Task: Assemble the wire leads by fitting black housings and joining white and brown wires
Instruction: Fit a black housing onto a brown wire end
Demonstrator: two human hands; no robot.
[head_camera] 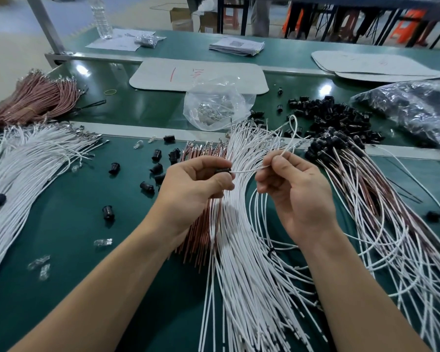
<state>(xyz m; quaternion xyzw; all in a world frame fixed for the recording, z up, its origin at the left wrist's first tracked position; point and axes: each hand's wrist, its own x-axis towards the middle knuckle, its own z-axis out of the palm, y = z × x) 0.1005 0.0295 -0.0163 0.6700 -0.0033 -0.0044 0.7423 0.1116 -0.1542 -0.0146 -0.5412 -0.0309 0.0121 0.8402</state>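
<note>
Left hand [196, 184]: thumb and forefinger pinch a small black plastic housing [222, 170], its open end turned toward my right; right hand [295, 189]: thumb and fingertips pinch a thin white insulated wire [249, 169] close to its leading end; the short free stretch spans the gap between my hands and meets the housing mouth; whether the terminal is seated I cannot tell, since my thumb hides the end.

Risks, as judged:
- the free stretch is slender and may buckle if I push from too far back;
- a terminal entering off-axis or rotated could jam or fail to latch;
- my pinch on the housing looks shallow, so a hard push might flick it out;
- the wire's tail loops up and away beyond my right hand, over the fanned bundle of white wires [239, 250], and could snag there and drag its neighbours.

Position: the housing sits at my left fingertips, held above the bundle; the wire runs from it rightward through my right pinch; beneath my left wrist lies a sheaf of brown wires [203, 232]; loose black housings [158, 168] are scattered on the green bench mat [61, 224] just to the left; a heap of black housings [335, 115] lies beyond; assembled white-and-brown leads [366, 186] fan out at the right.
</note>
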